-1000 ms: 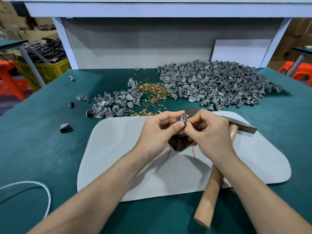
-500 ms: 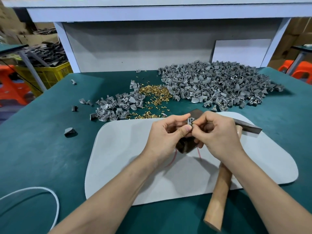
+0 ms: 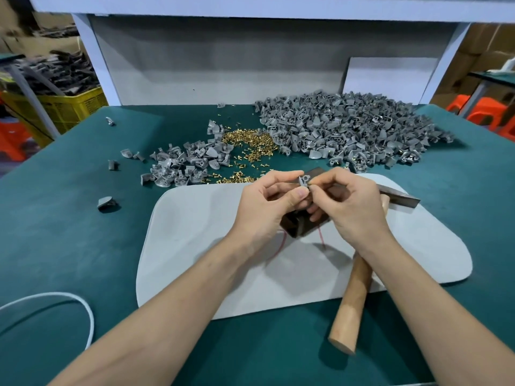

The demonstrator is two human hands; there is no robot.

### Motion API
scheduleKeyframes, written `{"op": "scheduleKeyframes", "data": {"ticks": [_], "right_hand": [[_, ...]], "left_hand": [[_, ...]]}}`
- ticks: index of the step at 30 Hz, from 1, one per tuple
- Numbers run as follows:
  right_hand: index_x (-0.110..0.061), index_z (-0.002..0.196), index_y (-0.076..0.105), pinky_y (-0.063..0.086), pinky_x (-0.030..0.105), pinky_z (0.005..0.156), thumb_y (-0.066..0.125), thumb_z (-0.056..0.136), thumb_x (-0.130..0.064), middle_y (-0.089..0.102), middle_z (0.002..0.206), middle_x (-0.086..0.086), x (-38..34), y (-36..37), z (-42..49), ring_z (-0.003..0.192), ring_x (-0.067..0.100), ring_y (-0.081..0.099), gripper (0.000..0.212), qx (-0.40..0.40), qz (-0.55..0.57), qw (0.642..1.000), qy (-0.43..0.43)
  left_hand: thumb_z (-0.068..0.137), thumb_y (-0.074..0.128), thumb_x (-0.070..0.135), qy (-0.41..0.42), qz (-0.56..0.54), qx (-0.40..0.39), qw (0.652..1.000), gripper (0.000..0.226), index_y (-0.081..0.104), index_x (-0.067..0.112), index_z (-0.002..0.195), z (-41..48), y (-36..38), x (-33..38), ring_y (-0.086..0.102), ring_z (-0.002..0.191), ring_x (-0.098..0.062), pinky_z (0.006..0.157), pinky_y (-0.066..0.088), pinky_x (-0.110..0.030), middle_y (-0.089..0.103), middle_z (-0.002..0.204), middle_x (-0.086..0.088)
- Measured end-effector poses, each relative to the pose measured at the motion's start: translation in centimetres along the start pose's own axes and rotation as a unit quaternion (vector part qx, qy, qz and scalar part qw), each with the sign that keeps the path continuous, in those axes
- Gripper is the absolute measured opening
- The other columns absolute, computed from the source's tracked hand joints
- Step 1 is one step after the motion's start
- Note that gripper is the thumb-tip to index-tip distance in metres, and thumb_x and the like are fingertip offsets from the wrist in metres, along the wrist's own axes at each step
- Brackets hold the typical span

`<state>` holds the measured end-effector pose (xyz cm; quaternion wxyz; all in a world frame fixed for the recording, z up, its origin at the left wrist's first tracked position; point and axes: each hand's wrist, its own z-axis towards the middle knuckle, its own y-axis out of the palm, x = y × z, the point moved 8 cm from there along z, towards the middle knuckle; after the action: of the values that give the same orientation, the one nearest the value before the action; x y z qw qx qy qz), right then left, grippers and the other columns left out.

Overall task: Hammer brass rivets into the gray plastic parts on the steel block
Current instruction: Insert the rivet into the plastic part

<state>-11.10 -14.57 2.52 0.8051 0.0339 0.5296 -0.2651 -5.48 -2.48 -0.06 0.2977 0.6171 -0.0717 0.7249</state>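
Currently loading: left hand (image 3: pixel 267 210) and right hand (image 3: pixel 352 207) together, both pinching one gray part (image 3: pixel 304 180) just above the steel block (image 3: pixel 299 228); rivet too small to see. Next, probably: seat part on block, grab hammer (image 3: pixel 354 296) off the mat (image 3: pixel 195 246).

1. The left hand (image 3: pixel 264 210) hovers over the left side of the steel block (image 3: pixel 302 228), palm turned inward. Its thumb and forefinger curl to pinch a small gray plastic part (image 3: pixel 303 181) above the block.
2. The right hand (image 3: pixel 352 207) is over the block's right side, thumb and forefinger tips pinched at the part's right edge. Its other fingers curl under, toward the block's top.
3. Both forearms are bare and converge on the block from the near side, one from the near left, one from the near right.
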Motion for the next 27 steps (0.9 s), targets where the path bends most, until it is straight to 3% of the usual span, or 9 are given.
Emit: {"op": "scheduleKeyframes", "data": {"ticks": [5,10,13,18,22,27], "right_hand": [[-0.021,0.083,0.068,0.055,0.021,0.057,0.064,0.084,0.001,0.071,0.082,0.006,-0.9,-0.5,0.1,0.061,0.014,0.069,0.022,0.012,-0.015,0.999,-0.044],[-0.017,0.086,0.069,0.055,0.022,0.058,0.061,0.087,0.002,0.071,0.082,0.006,-0.5,-0.9,0.3,0.064,0.015,0.07,0.021,0.025,-0.017,0.999,-0.038],[-0.017,0.086,0.069,0.056,0.022,0.059,0.061,0.087,0.003,0.071,0.083,0.007,-0.6,-0.8,0.2,0.064,0.015,0.07,0.022,0.02,-0.017,0.999,-0.041],[-0.014,0.092,0.069,0.058,0.031,0.067,0.066,0.084,-0.001,0.068,0.087,0.012,-0.9,-0.6,0.1,0.073,0.022,0.069,0.016,-0.005,-0.004,0.999,-0.042],[-0.01,0.097,0.069,0.057,0.024,0.069,0.068,0.082,-0.002,0.065,0.091,0.009,-1.3,-0.1,0.0,0.078,0.019,0.068,0.017,-0.013,-0.03,0.998,-0.056],[-0.014,0.088,0.069,0.056,0.023,0.062,0.061,0.087,0.001,0.071,0.078,0.007,-0.9,-0.3,0.1,0.066,0.017,0.069,0.017,-0.011,0.06,0.998,-0.017]], "left_hand": [[0.079,0.067,-0.01,0.019,0.019,0.006,1.0,0.025,0.06,0.011,0.091,0.0,-0.1,0.4,0.066,0.073,-0.006,0.081,0.057,-0.026,0.07,0.071,0.006],[0.082,0.061,-0.016,0.015,-0.011,-0.006,1.0,0.024,0.058,0.007,0.088,-0.2,0.3,0.5,0.068,0.07,-0.006,0.069,0.055,-0.018,0.071,0.072,0.003],[0.082,0.062,-0.014,0.018,-0.004,-0.002,1.0,0.022,0.058,0.007,0.087,-0.2,0.2,0.6,0.068,0.072,-0.006,0.071,0.056,-0.019,0.071,0.077,-0.001],[0.082,0.065,-0.009,0.026,0.009,0.014,1.0,0.02,0.06,0.01,0.086,-0.2,-0.1,0.6,0.068,0.079,-0.012,0.079,0.058,-0.027,0.071,0.081,-0.004],[0.083,0.067,-0.006,0.026,0.006,0.03,0.999,0.018,0.062,0.011,0.087,0.0,-0.5,0.4,0.068,0.085,-0.018,0.089,0.055,-0.04,0.072,0.084,-0.007],[0.084,0.066,-0.004,0.021,0.001,0.029,0.999,0.017,0.063,0.013,0.087,0.0,-0.4,0.3,0.068,0.076,-0.013,0.075,0.056,-0.023,0.073,0.078,0.002]]}}
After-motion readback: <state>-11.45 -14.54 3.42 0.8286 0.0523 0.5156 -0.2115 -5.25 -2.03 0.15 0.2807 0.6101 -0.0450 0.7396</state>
